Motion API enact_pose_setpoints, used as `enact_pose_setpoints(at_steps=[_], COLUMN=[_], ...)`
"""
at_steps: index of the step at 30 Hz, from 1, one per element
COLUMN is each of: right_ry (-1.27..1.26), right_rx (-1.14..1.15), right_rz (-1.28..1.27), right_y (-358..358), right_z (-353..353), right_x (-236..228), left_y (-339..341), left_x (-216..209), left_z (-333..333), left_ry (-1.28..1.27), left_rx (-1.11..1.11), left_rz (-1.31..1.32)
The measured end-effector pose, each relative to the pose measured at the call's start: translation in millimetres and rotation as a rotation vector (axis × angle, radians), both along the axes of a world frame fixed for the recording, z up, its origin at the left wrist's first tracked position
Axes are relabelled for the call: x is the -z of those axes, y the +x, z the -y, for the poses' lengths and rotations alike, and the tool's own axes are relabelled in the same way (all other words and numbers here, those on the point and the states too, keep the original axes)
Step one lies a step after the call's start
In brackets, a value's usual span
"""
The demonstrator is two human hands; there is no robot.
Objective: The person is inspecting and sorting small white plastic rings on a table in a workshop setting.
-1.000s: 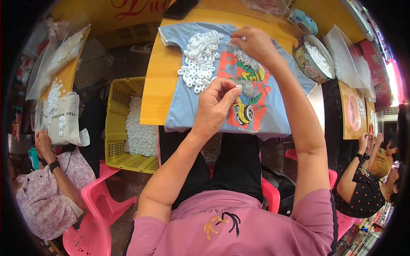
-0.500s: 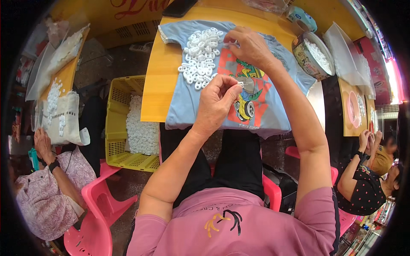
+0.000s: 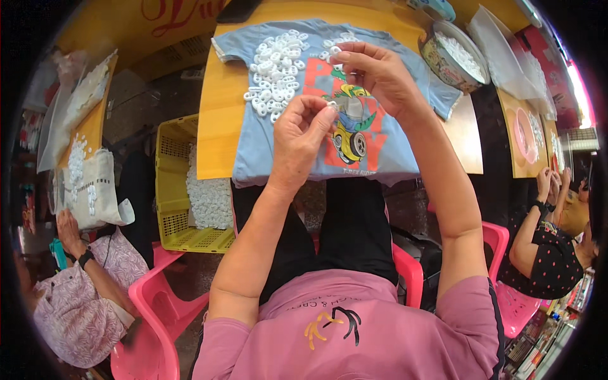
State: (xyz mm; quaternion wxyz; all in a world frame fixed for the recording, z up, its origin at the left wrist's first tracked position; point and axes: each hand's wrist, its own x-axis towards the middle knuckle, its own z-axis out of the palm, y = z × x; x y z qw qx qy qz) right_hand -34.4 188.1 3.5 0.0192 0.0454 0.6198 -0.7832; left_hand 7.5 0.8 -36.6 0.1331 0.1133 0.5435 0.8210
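My left hand (image 3: 299,136) is closed in a pinch on a small white plastic piece (image 3: 332,104), held above the printed front of a blue T-shirt (image 3: 253,155). Higher up, my right hand (image 3: 383,79) pinches another white piece (image 3: 335,53) between thumb and fingers. The shirt lies spread over a wooden table (image 3: 215,126). On its left part sits a heap of white oval pieces with holes (image 3: 275,73). A smaller cluster of white pieces (image 3: 339,39) lies just beyond my right fingertips, partly hidden by them.
A round tin (image 3: 437,57) with white pieces stands at the table's far right. Left of my legs, a yellow crate (image 3: 174,158) holds many white pieces (image 3: 209,190). Pink chairs (image 3: 155,297) and a seated person (image 3: 82,291) are at left; other people (image 3: 548,259) sit at right.
My right hand has come back from the far cluster toward my left hand, with a white piece now showing in its fingers. My left hand keeps its pinch. The whole view has shifted slightly.
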Motion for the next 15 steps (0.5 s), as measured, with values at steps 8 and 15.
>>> enact_pose_setpoints(at_steps=[8, 15], right_ry=[-0.069, -0.194], right_rx=[0.002, 0.044], right_rz=[0.036, 0.049], right_y=[52, 69], right_z=[5, 15], right_x=[8, 19], left_y=[-4, -4], left_x=[5, 6], left_z=[1, 0], left_ry=[0.078, 0.054], left_rx=[0.011, -0.024], left_rz=[0.02, 0.002])
